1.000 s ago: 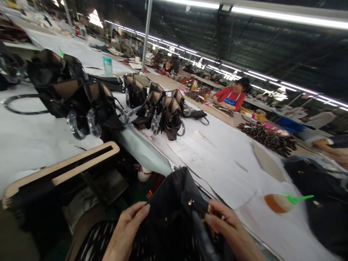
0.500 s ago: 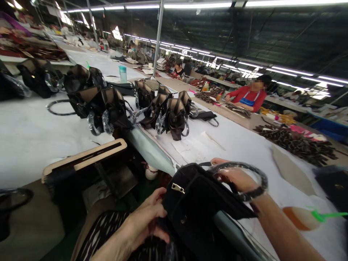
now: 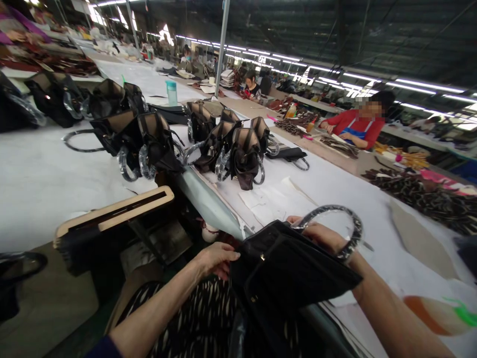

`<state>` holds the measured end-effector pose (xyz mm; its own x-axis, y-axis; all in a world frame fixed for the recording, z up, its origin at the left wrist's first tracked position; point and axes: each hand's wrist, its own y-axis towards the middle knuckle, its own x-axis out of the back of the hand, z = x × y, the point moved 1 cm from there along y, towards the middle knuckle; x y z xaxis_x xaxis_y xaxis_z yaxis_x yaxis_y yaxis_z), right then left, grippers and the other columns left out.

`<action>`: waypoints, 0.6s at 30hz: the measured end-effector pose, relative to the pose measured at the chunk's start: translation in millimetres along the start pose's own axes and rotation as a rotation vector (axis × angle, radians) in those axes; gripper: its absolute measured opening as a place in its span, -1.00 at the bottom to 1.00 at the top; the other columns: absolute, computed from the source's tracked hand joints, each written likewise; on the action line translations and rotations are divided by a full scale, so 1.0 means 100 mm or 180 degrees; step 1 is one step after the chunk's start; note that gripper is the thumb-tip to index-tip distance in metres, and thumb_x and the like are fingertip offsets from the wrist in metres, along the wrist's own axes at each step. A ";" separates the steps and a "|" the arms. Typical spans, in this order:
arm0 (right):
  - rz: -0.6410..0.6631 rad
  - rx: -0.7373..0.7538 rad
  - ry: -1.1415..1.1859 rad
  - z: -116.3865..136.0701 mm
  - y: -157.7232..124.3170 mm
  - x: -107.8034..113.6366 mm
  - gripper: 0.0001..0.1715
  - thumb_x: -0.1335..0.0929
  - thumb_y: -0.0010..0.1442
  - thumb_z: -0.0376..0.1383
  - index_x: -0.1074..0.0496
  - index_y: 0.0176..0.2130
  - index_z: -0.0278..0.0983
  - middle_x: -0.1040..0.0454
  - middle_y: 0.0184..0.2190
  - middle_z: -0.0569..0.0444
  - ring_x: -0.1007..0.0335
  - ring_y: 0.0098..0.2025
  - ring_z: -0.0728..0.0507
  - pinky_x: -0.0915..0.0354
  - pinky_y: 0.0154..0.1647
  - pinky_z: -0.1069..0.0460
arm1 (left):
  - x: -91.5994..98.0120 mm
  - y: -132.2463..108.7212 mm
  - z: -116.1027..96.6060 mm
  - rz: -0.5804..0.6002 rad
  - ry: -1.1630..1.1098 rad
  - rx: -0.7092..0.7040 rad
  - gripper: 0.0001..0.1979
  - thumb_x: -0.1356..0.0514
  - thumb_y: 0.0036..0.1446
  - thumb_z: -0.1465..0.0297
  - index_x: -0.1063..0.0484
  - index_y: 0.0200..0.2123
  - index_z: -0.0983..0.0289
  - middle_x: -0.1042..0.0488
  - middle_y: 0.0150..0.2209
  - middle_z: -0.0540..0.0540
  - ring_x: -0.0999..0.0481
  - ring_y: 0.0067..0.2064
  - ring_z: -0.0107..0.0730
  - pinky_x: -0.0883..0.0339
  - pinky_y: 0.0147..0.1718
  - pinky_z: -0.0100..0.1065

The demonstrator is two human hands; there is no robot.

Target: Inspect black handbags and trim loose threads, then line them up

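Observation:
A black handbag (image 3: 294,268) with small gold-coloured fittings lies tilted across my lap and the table edge. My left hand (image 3: 219,257) pinches its near left edge between thumb and fingers. On the far side, my right hand (image 3: 322,235) grips the bag near its top; the bag and a plastic-wrapped ring handle (image 3: 352,219) partly cover those fingers. The handle arches over my right wrist. The bag's lower part merges with the dark patterned cloth on my lap.
Several black handbags (image 3: 244,159) with wrapped handles stand across the white table (image 3: 33,184). A wood-topped slotted stand (image 3: 115,211) is at left. A glue bottle with a green nozzle (image 3: 432,313) lies at right. Dark strips (image 3: 421,194) and a person in red (image 3: 367,124) are beyond.
My left hand has moved up to the bag's upper left edge. The bag has turned, and the gold zip pull seen earlier no longer shows. My right hand stays behind it.

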<state>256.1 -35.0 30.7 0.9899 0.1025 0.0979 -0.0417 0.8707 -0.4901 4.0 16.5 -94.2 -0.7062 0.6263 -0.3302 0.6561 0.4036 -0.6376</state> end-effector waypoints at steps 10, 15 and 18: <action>-0.0089 -0.0137 0.0225 -0.16 0.13 0.09 -0.74 -0.39 -0.12 -0.14 -0.35 -0.43 -0.24 -0.41 -0.52 0.16 -0.33 -0.41 -0.10 -0.23 -0.29 0.00 | -0.10 0.09 0.10 -0.0607 0.0213 -0.0312 -0.81 -0.24 -0.23 0.38 -0.29 -0.68 0.32 -0.20 -0.81 -0.12 -0.15 -0.76 -0.58 0.07 -0.75 -0.51; -0.0062 -0.0183 0.0196 -0.14 0.19 -0.05 -0.72 -0.40 -0.14 -0.12 -0.34 -0.51 -0.28 -0.36 -0.63 0.19 -0.27 -0.53 -0.03 -0.21 -0.43 0.05 | -0.20 -0.13 0.25 -0.0710 0.0335 -0.0448 -0.77 -0.21 -0.20 0.30 -0.24 -0.67 0.29 -0.18 -0.78 -0.13 -0.13 -0.74 -0.59 0.09 -0.73 -0.51; 0.0045 -0.0217 0.0202 -0.17 0.26 -0.16 -0.72 -0.42 -0.18 -0.14 -0.35 -0.55 -0.29 -0.38 -0.62 0.17 -0.27 -0.53 -0.03 -0.20 -0.46 0.06 | -0.19 -0.27 0.34 -0.0467 0.0507 -0.0395 -0.79 -0.22 -0.20 0.28 -0.33 -0.50 0.29 -0.25 -0.73 -0.12 -0.22 -0.71 -0.51 0.01 -0.72 -0.50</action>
<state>242.0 -22.3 1.3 0.9960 0.0820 0.0364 -0.0487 0.8343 -0.5491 -9.9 -29.1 -94.6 -0.7519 0.6482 -0.1203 0.5842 0.5706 -0.5771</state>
